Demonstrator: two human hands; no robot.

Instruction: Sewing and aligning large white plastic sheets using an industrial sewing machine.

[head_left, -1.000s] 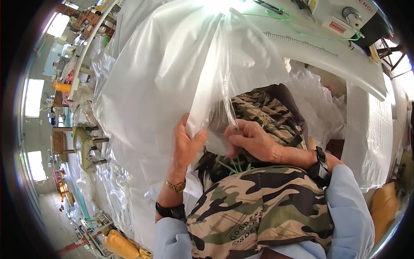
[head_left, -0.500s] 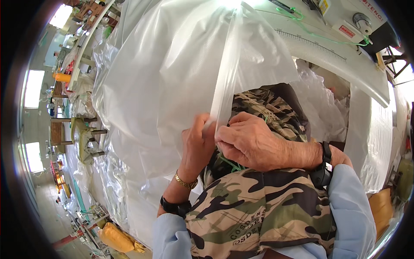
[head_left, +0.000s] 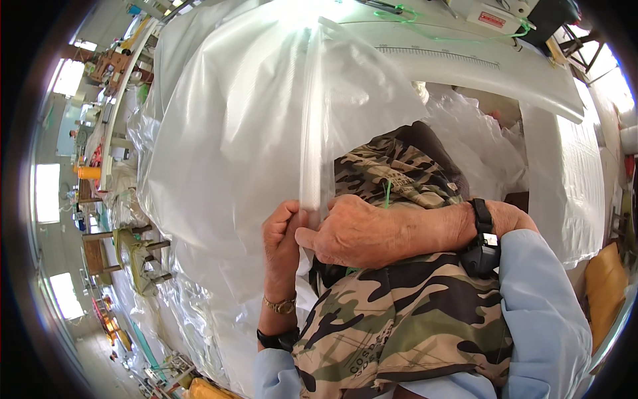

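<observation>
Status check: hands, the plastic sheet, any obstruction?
Left hand and right hand both pinch plastic sheet along its folded strip. Camouflage garment underneath. Nothing blocking.

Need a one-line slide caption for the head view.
Both hands, left hand and right hand, pinch a clear plastic bag's seam above camouflage fabric.

A sewing workshop: an industrial sewing machine threaded with green thread, heaps of clear plastic sheeting, rows of worktables beside bright windows.
</observation>
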